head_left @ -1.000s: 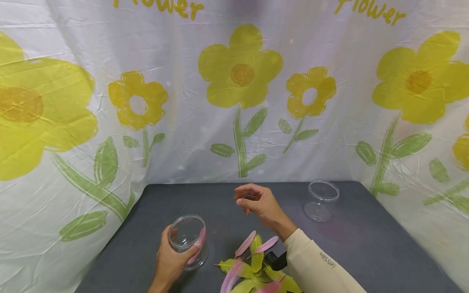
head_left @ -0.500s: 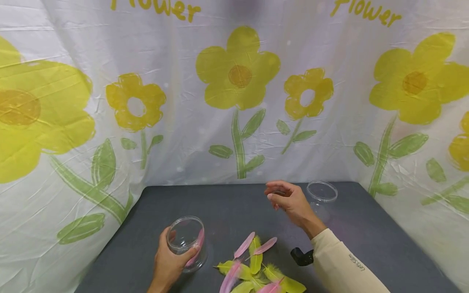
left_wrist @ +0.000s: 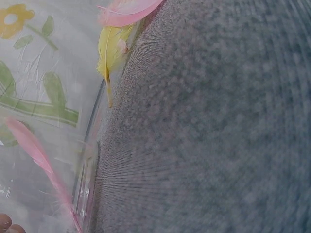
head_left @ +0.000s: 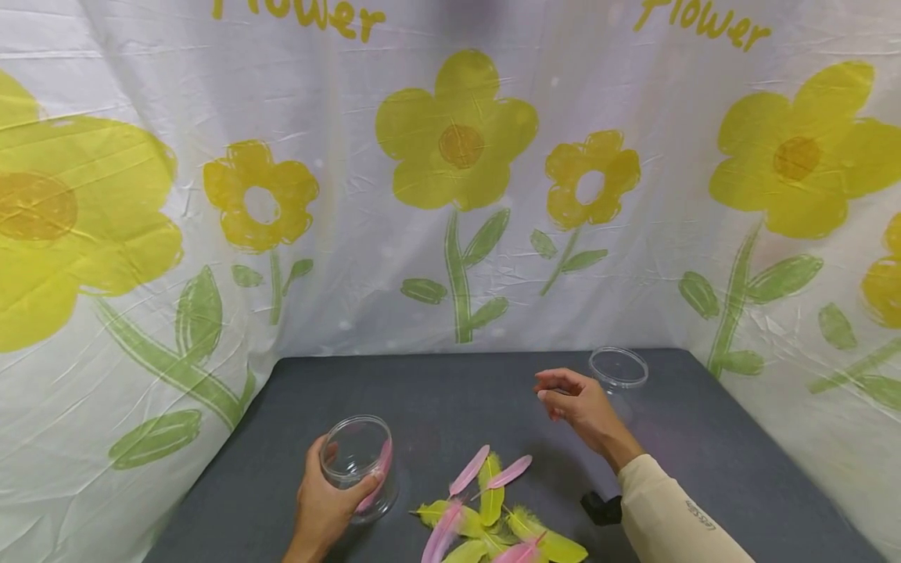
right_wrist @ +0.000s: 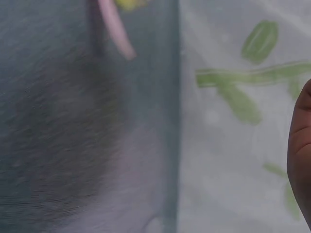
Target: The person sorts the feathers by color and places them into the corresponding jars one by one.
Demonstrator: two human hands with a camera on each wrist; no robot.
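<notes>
At the left of the table my left hand (head_left: 317, 496) grips a clear, round plastic jar (head_left: 359, 417), its thumb across the near side. Inside the jar leans a pink feather (head_left: 383, 467), which also stands out in the left wrist view as a pink feather (left_wrist: 41, 162). My right hand (head_left: 579, 407) hovers above the table, fingers loosely bent and holding nothing. Just behind it stands a second clear jar (head_left: 621, 385), its lower part mostly hidden by that hand. The edge of the right hand (right_wrist: 301, 150) shows in the right wrist view.
Between my hands, near the front, lies a loose pile of yellow feathers (head_left: 556, 538) and pink feathers (head_left: 468, 471). A dark grey cloth (head_left: 422, 391) covers the table. A white curtain (head_left: 352, 258) with printed yellow flowers hangs behind and at both sides.
My right hand has moved rightward from mid-table to the front of the far jar and dropped a little. The left hand keeps its grip on its jar in the same place.
</notes>
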